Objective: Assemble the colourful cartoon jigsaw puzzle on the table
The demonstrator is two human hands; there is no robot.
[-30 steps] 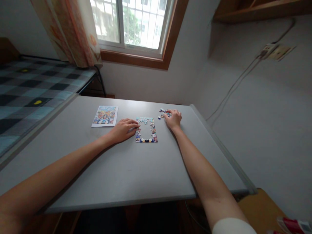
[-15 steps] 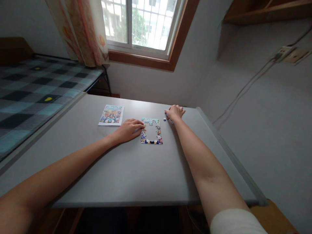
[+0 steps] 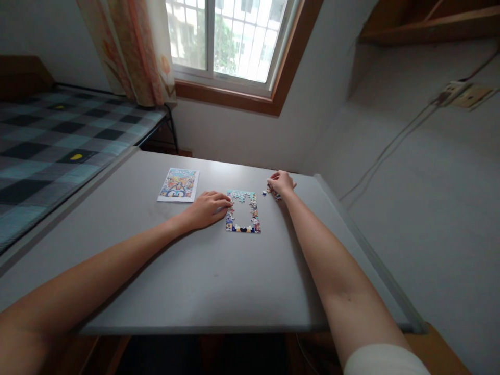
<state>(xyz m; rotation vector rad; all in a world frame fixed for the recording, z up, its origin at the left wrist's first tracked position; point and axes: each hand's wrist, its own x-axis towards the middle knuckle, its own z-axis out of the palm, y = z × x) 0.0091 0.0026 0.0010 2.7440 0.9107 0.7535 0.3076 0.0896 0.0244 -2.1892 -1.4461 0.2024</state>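
A partly assembled jigsaw puzzle (image 3: 257, 221) lies on the table, its border joined and the grey table showing through the middle. My left hand (image 3: 211, 207) rests flat, palm down, with its fingertips on the puzzle's left edge. To the right of the puzzle is a small heap of loose puzzle pieces (image 3: 276, 196). My right hand (image 3: 282, 182) is over that heap, thumb and forefinger pinched at its left side on what looks like a puzzle piece. The hand partly covers the heap.
A printed picture sheet (image 3: 179, 185) lies left of the puzzle on the grey table (image 3: 211, 281). A bed with a checked cover (image 3: 78, 130) stands at the left. Beyond the table is a window (image 3: 234, 47); cables (image 3: 385, 148) hang along the right wall.
My right hand has drawn slightly nearer, and its spread fingers have come together in a pinch. More of the heap shows. My left hand stays on the puzzle's edge.
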